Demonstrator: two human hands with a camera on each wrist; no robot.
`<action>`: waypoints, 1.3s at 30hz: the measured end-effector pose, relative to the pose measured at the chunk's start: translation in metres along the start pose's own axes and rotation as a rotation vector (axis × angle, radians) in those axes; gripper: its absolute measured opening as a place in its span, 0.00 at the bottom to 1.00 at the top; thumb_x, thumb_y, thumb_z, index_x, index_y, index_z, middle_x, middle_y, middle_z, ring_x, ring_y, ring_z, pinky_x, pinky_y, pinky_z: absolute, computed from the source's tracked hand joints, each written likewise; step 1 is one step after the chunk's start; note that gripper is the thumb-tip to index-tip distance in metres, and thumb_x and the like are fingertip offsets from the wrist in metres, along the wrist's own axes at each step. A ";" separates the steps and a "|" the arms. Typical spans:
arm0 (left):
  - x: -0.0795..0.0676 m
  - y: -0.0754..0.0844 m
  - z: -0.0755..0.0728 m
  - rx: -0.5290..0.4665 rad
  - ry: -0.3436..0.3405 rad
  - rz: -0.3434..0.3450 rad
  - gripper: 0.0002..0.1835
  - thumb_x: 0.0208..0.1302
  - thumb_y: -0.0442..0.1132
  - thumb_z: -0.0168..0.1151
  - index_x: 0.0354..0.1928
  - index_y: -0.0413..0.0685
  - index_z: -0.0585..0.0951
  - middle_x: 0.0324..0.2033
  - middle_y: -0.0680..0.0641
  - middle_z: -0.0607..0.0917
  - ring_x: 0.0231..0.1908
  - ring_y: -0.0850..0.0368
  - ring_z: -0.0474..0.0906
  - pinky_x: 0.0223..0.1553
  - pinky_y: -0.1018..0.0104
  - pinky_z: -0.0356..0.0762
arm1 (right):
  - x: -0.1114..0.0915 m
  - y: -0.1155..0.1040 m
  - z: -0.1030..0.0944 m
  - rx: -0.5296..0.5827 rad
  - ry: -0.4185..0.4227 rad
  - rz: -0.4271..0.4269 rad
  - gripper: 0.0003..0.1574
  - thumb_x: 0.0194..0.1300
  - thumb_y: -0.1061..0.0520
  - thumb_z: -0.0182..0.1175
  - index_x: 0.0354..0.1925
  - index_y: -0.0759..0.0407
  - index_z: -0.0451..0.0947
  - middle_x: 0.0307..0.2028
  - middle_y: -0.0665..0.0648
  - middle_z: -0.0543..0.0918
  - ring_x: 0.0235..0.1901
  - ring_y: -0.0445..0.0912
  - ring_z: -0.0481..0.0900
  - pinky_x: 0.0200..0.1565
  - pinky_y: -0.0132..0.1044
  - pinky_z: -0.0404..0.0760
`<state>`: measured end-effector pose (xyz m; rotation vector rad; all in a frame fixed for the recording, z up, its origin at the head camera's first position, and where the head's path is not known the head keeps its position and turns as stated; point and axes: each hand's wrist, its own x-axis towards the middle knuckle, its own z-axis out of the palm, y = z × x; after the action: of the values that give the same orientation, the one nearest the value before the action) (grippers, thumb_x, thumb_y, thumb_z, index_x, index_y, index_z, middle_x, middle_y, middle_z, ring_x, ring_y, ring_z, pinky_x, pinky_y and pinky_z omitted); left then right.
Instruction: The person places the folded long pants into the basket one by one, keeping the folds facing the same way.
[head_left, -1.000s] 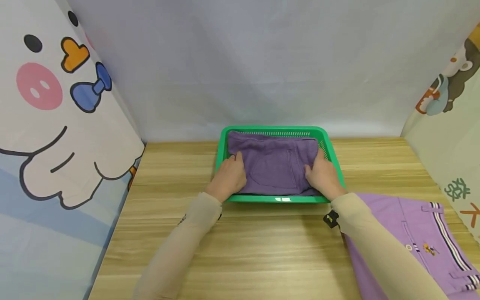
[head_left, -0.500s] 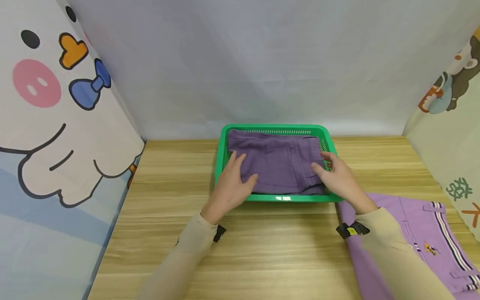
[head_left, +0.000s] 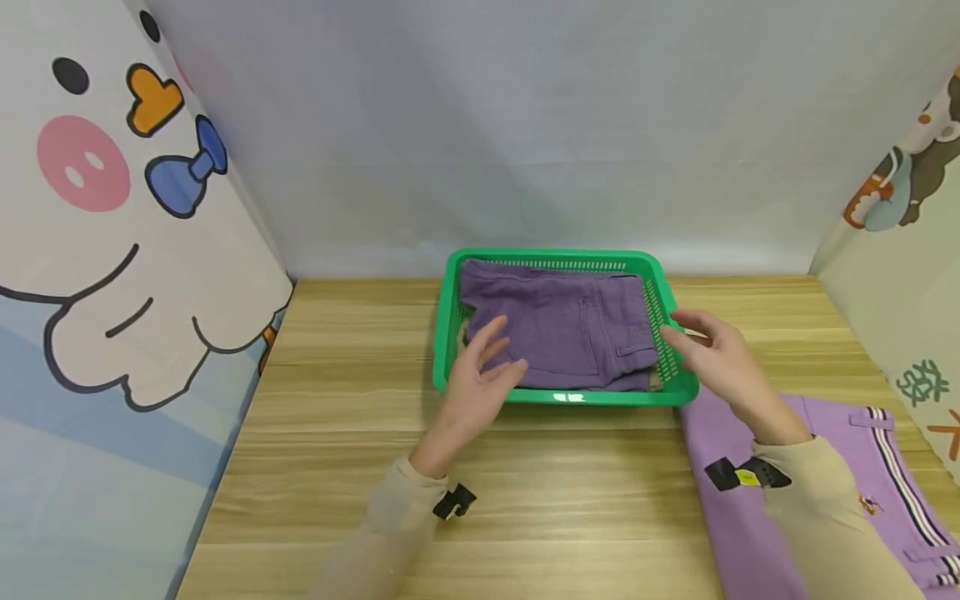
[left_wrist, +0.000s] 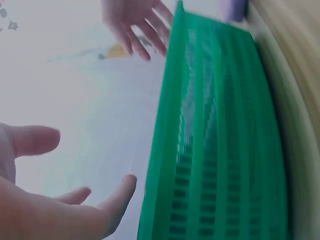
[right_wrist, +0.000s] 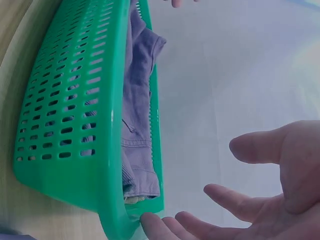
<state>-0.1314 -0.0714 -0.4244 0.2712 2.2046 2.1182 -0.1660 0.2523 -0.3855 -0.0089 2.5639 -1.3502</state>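
A green plastic basket (head_left: 440, 354) stands at the back of the table, its slotted side showing in the right wrist view. In it lies a folded pair of dark purple trousers (head_left: 551, 333), with a pocket seam and belt loop on top. Beige edges (head_left: 656, 380) peek out beneath them. My left hand (head_left: 472, 392) hovers over the basket's front left corner, fingers spread and holding nothing. By the right rim, my right hand (head_left: 720, 358) is likewise spread, its fingertips overlapping the rim in the head view.
Lilac trousers (head_left: 847, 425) with striped trim lie flat on the wooden table (head_left: 337, 358) at the right, partly under my right forearm. A pale cloth backdrop (head_left: 525, 125) hangs behind the basket, and printed cartoon sheets (head_left: 90, 308) line the sides.
Both hands have let go of the dark purple trousers' sides and drawn back toward me, the right one also outward past the rim. The trousers stay in the basket.
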 end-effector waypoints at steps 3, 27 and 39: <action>-0.004 0.001 0.006 -0.073 -0.004 -0.008 0.38 0.76 0.33 0.60 0.84 0.42 0.59 0.83 0.39 0.59 0.80 0.37 0.62 0.76 0.39 0.68 | -0.002 0.002 -0.006 0.022 -0.005 0.002 0.46 0.85 0.40 0.48 0.83 0.69 0.52 0.80 0.76 0.58 0.76 0.69 0.66 0.58 0.38 0.85; -0.039 -0.010 0.084 -0.278 -0.220 -0.130 0.33 0.76 0.33 0.60 0.79 0.36 0.64 0.79 0.35 0.67 0.78 0.37 0.65 0.77 0.42 0.67 | -0.023 0.089 -0.053 -0.021 -0.116 0.235 0.52 0.86 0.38 0.40 0.80 0.80 0.43 0.78 0.85 0.50 0.75 0.81 0.54 0.71 0.73 0.66; -0.055 -0.027 0.106 -0.191 -0.313 -0.221 0.32 0.75 0.38 0.61 0.78 0.43 0.69 0.78 0.42 0.70 0.79 0.39 0.63 0.75 0.42 0.70 | -0.045 0.143 -0.076 -0.153 -0.039 0.318 0.53 0.85 0.36 0.37 0.79 0.81 0.44 0.75 0.89 0.49 0.72 0.83 0.55 0.67 0.74 0.68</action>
<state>-0.0613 0.0228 -0.4602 0.3064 1.7606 1.9916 -0.1235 0.4009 -0.4512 0.3269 2.4971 -1.0264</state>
